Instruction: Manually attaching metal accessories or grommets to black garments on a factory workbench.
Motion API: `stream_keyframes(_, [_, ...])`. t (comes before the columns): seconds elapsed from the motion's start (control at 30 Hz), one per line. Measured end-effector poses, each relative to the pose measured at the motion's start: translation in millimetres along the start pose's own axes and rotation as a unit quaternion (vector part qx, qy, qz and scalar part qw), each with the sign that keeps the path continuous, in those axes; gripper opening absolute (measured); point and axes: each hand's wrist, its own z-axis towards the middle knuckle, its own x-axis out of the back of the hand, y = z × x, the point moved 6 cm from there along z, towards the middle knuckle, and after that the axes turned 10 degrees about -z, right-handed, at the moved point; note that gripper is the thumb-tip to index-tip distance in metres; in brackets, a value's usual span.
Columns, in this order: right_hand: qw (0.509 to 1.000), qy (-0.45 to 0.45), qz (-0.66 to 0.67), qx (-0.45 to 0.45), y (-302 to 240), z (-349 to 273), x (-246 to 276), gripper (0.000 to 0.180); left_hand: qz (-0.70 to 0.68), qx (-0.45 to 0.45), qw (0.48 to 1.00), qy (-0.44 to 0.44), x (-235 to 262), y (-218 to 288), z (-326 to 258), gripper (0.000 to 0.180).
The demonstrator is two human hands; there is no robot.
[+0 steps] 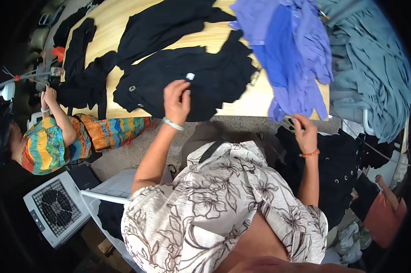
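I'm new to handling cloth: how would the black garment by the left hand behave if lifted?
The black garment would probably sag, since it lies limp with wavy edges. Its flat spread suggests fairly light cloth.

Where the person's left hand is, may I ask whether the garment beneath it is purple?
No, the left hand is over a black garment, and the purple clothing lies farther right on the table.
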Motion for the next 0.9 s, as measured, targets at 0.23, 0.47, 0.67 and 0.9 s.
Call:
stream_keyframes(0.23, [0.969,-0.089,-0.033,0.228,-208.6,54.7,-184.6,0.082,0.178,0.129,0.975,-0.035,122.3,-173.9,-25.7,0.046])
stream_keyframes(0.47, [0.942,-0.005,-0.24,0.234,-230.3,100.4,-240.2,0.074,0.141,0.093,0.981,-0.099,129.4,-211.2,-25.6,0.048])
stream_keyframes(0.67, [0.933,0.052,-0.287,0.209,-216.7,178.9,-219.9,0.072,0.029,0.107,0.99,-0.084,113.7,-204.3,1.5,0.049])
stream_keyframes(0.9, [0.923,0.064,-0.307,0.222,-212.0,166.1,-214.2,0.074,0.212,0.095,0.961,-0.147,133.0,-194.5,-23.9,0.062])
